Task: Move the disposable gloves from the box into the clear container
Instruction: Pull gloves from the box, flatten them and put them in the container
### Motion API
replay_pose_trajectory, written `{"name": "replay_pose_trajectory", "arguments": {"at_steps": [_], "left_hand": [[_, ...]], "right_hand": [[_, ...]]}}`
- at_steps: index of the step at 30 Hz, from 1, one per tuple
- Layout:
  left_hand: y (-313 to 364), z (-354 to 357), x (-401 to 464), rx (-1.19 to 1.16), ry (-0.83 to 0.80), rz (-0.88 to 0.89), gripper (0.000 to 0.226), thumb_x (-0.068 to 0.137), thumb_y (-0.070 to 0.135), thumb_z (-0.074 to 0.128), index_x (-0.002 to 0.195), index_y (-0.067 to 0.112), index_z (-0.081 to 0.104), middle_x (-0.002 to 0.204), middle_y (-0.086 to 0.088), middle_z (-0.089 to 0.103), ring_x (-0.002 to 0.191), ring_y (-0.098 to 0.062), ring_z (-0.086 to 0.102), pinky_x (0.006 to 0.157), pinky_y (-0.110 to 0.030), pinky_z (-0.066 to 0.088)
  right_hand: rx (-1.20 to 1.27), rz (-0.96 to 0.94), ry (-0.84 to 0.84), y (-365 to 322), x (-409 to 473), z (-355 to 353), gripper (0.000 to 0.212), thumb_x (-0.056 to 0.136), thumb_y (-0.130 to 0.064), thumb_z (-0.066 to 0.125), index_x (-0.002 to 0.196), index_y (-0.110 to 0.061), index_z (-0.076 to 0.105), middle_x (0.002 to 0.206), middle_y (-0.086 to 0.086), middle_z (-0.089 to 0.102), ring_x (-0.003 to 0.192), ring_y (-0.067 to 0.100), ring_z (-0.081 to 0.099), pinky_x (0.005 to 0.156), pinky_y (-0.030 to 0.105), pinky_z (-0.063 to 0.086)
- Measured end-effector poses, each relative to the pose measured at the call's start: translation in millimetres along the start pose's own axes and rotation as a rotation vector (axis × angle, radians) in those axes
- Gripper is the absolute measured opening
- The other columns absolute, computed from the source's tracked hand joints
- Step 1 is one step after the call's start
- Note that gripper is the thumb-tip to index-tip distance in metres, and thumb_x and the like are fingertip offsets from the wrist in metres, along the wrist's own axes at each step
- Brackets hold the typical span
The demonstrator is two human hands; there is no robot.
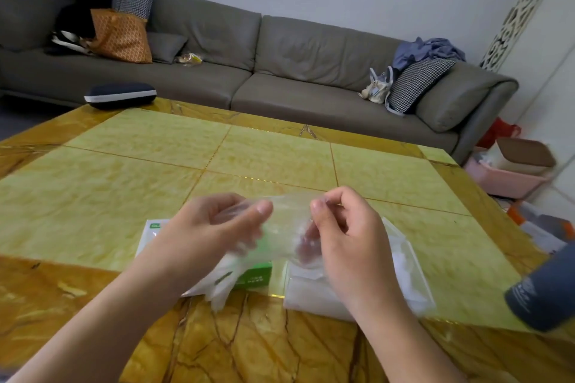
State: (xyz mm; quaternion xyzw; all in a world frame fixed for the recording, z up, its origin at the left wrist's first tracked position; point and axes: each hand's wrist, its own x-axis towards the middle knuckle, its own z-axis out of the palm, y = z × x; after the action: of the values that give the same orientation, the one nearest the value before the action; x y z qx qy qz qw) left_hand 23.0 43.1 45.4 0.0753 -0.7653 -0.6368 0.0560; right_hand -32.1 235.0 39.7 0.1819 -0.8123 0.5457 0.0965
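Observation:
A thin clear disposable glove (286, 227) is stretched in the air between my two hands. My left hand (214, 227) pinches its left end and my right hand (345, 233) pinches its right end. Below my left hand lies the white and green glove box (258, 277), with more gloves (217, 286) spilling from its near side. The clear container (407, 270) sits on the table under my right hand, with whitish gloves inside; my wrist hides part of it.
The yellow marble table (217, 158) stretches ahead. A dark grey bottle (544, 292) juts in at the right edge. A dark case (119, 96) rests at the table's far left corner. A grey sofa (249, 65) stands behind, and boxes (516, 171) sit on the floor to the right.

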Motion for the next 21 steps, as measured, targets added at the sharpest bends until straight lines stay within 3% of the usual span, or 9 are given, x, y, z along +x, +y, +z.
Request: {"name": "replay_pose_trajectory", "arguments": {"at_steps": [3,6,8,10,12,13,15,21], "left_hand": [[-3,8,-2,-0.035,-0.066,-0.043,0.024,0.085,0.036,0.079,0.094,0.013,0.078,0.089,-0.003,0.079,0.081,-0.023,0.075,0.084,-0.033,0.057],[-4,13,0,-0.129,0.008,-0.026,0.019,0.09,0.02,0.076,0.085,0.002,0.075,0.071,-0.008,0.069,0.063,-0.014,0.063,0.062,-0.016,0.051],[-3,13,-1,-0.169,0.01,-0.017,0.022,0.092,0.021,0.074,0.083,0.0,0.072,0.069,-0.008,0.067,0.061,-0.012,0.06,0.058,-0.012,0.047],[-3,12,0,-0.175,-0.003,-0.02,0.024,0.091,0.023,0.074,0.083,0.001,0.071,0.069,-0.006,0.066,0.06,-0.011,0.059,0.057,-0.011,0.046],[-3,13,-1,-0.172,-0.028,-0.045,0.024,0.091,0.024,0.075,0.085,0.001,0.072,0.068,-0.005,0.066,0.058,-0.01,0.059,0.055,-0.012,0.045],[-3,13,-1,-0.164,-0.047,-0.056,0.023,0.09,0.024,0.076,0.085,0.002,0.072,0.068,-0.005,0.067,0.059,-0.011,0.059,0.055,-0.013,0.046],[-2,12,-2,-0.132,-0.099,-0.057,0.02,0.088,0.024,0.077,0.084,0.005,0.074,0.071,-0.006,0.069,0.063,-0.014,0.061,0.059,-0.016,0.049],[-7,1,2,-0.034,-0.131,-0.041,0.033,0.083,0.04,0.084,0.083,0.01,0.072,0.072,-0.006,0.06,0.068,-0.018,0.054,0.071,-0.029,0.041]], "right_hand": [[0.095,0.117,0.039,-2,0,0,0.024,0.108,-0.029,0.053,0.088,-0.017,0.06,0.057,0.005,0.061,0.043,0.021,0.06,0.04,0.032,0.048],[0.101,0.2,0.124,1,2,-6,0.03,0.107,-0.039,0.053,0.089,-0.017,0.065,0.049,-0.004,0.048,0.038,0.013,0.045,0.037,0.025,0.039],[0.154,0.23,0.084,3,4,-12,0.035,0.105,-0.046,0.054,0.095,-0.015,0.066,0.048,-0.005,0.046,0.039,0.012,0.041,0.037,0.025,0.035],[0.233,0.263,-0.044,2,5,-18,0.036,0.1,-0.052,0.062,0.109,-0.017,0.064,0.052,-0.001,0.049,0.043,0.013,0.044,0.04,0.025,0.036],[0.256,0.249,-0.125,1,6,-20,0.028,0.098,-0.04,0.071,0.106,-0.014,0.069,0.056,0.003,0.054,0.049,0.016,0.05,0.044,0.028,0.041],[0.26,0.237,-0.109,2,7,-20,0.021,0.099,-0.032,0.071,0.096,-0.012,0.073,0.056,0.004,0.055,0.048,0.017,0.05,0.045,0.029,0.041],[0.262,0.237,-0.022,7,7,-21,0.026,0.102,-0.026,0.066,0.082,-0.011,0.074,0.053,0.005,0.051,0.045,0.019,0.046,0.043,0.029,0.038],[0.231,0.225,0.086,9,8,-31,0.035,0.107,-0.036,0.056,0.086,-0.013,0.071,0.051,0.007,0.037,0.039,0.018,0.031,0.038,0.023,0.026]]}}
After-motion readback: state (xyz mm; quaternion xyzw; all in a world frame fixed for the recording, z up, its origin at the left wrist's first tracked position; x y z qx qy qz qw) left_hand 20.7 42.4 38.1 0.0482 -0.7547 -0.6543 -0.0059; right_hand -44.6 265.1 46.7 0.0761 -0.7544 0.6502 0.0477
